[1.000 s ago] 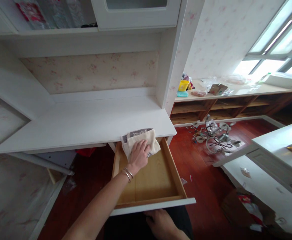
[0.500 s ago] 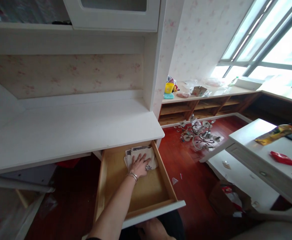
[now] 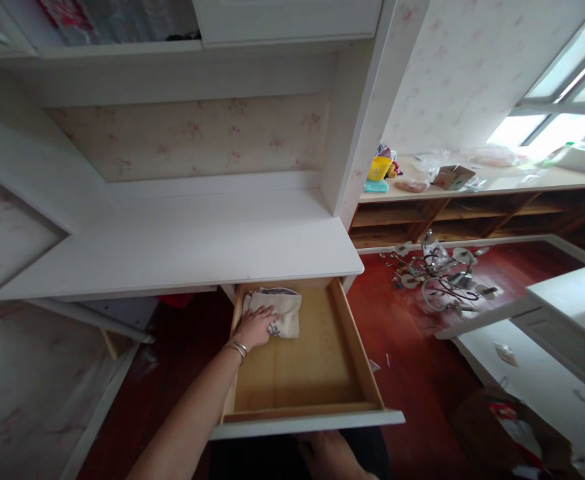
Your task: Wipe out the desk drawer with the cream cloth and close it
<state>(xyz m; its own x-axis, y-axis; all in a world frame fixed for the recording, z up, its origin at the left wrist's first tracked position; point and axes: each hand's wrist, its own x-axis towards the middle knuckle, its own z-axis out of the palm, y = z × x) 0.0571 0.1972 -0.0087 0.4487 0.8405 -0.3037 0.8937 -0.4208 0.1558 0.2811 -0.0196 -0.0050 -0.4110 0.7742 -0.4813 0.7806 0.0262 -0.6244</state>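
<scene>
My left hand lies flat on a folded beige cloth with a dark printed mark, its fingers spread and pressing down. Beneath the cloth is the bare wooden bottom of a pulled-out drawer, and the cloth rests toward its back left corner. The drawer hangs under a white desk. Below the white drawer front, my right hand shows only in part, close to my dark-clothed legs. Its fingers are hidden in shadow.
A dismantled chandelier lies on the red floor to the right. Beyond it, a low shelf unit carries a yellow cup and plastic bags. A white drawered table stands at right, with a cardboard box nearby.
My left hand has slid the cloth leftward across the drawer bottom, from the back right to the back left. The view has turned left. My right hand stays low by the drawer front.
</scene>
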